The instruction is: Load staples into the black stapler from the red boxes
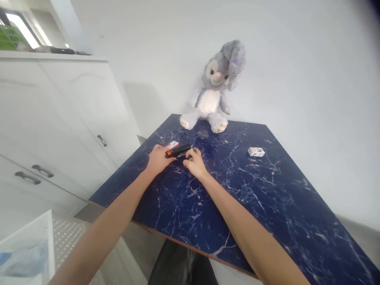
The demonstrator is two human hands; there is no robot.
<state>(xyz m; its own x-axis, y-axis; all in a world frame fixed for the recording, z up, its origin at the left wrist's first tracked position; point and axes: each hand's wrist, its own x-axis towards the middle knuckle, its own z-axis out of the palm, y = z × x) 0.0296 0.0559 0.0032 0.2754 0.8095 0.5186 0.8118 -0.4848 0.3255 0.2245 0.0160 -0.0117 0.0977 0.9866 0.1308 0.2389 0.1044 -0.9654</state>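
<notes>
A black stapler [179, 151] with an orange patch at its left end and a metal strip along its near side is held just over the blue marbled table [190, 221]. My left hand [158, 159] is closed on the stapler's left end. At the other end my right hand [195, 163] has its fingers curled against the stapler and its metal part; their tips are partly hidden. Right behind the stapler lies a small red and white packet [172, 145], partly covered by my left hand and the stapler.
A grey plush rabbit [209, 101] sits at the table's far edge against the wall. A small white box [256, 151] with printing lies to the right. White cabinets [59, 118] stand left of the table, and a white perforated basket [63, 237] is at lower left.
</notes>
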